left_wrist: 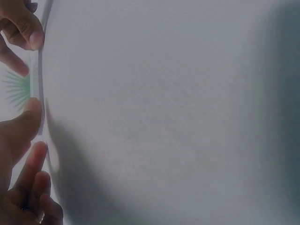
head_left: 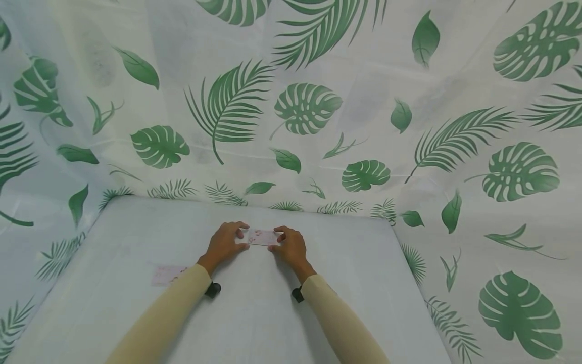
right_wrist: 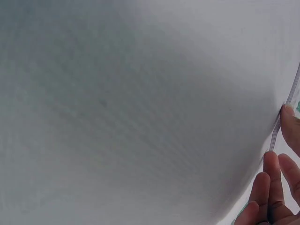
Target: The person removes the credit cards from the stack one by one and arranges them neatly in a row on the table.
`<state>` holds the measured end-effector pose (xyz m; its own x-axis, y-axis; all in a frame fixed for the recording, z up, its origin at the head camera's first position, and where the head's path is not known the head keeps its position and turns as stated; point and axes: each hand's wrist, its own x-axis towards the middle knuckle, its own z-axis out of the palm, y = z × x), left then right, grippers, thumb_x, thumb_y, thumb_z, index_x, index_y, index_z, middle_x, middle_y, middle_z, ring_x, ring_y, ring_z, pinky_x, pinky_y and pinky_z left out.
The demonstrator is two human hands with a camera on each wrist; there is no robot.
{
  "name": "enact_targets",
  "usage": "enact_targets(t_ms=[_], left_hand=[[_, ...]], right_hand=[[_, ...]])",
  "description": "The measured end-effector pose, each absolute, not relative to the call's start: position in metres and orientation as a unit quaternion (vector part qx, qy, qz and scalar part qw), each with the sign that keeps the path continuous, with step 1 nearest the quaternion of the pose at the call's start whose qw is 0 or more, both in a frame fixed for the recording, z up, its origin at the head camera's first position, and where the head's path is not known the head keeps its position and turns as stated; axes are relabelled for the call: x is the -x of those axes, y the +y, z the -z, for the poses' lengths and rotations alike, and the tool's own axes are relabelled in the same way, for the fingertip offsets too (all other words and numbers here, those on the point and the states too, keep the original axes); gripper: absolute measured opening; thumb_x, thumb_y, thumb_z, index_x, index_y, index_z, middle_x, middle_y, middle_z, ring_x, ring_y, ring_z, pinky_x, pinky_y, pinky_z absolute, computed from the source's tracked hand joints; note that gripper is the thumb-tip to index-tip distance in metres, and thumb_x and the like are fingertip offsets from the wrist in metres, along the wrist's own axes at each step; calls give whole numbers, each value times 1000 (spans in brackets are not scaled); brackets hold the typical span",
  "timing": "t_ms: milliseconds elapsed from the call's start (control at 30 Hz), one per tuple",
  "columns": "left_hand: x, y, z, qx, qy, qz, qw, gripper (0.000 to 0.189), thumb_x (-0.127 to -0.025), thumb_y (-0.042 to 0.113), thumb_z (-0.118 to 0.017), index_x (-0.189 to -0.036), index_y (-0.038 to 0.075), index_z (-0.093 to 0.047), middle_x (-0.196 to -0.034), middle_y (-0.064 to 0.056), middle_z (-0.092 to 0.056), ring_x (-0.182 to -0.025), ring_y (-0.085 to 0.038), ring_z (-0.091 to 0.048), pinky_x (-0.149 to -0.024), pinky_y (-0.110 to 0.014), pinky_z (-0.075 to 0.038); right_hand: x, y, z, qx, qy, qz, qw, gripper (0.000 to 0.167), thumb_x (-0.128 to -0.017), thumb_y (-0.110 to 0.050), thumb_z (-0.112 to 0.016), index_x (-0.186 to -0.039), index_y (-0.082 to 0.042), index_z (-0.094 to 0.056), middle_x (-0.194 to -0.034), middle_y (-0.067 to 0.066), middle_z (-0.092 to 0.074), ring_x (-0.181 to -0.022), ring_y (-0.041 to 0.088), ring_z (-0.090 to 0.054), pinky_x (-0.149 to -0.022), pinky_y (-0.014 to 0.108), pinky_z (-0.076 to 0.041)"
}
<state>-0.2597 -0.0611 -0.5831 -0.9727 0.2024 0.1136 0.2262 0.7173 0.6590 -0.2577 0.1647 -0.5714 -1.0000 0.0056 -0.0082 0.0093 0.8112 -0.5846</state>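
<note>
A small flat rectangle with a pink and red flower-like print (head_left: 262,237), perhaps a folded paper or packet, lies between the two hands over the far middle of the white table. My left hand (head_left: 226,240) holds its left end, thumb at the near corner and fingers at the far one. At the right end, my right hand (head_left: 292,246) holds it the same way. In the right wrist view its thin edge (right_wrist: 276,129) looks layered, beside the fingers (right_wrist: 272,178). Whether it touches the table cannot be told.
Another pale pink printed rectangle (head_left: 165,275) lies on the white tabletop (head_left: 254,313), partly covered by the left sleeve. White sheeting with green leaves (head_left: 309,108) rises behind the table's far edge and along both sides.
</note>
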Motion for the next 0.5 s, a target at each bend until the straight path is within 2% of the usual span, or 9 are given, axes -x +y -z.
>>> enact_targets(t_ms=[233,500], left_hand=[[268,-52,587,115,-931,347,11,55,-83,21,-92,-132,13,-70,-98,-4,-70,-100,-26,-59,-89,-46,-51],[274,-48,588,123,-939,321,-10,54,-86,23,-90,-135,13,-70,-94,-1,-62,-94,-21,-53,-81,-38,-45]], right_hand=[[263,165,570,-6,953,300,30,54,-83,-18,-92,-134,-18,-72,-96,2,-71,-94,22,-59,-90,41,-49],[267,164,566,5,954,293,58,54,-86,-17,-90,-136,-17,-70,-101,5,-72,-96,23,-59,-91,43,-49]])
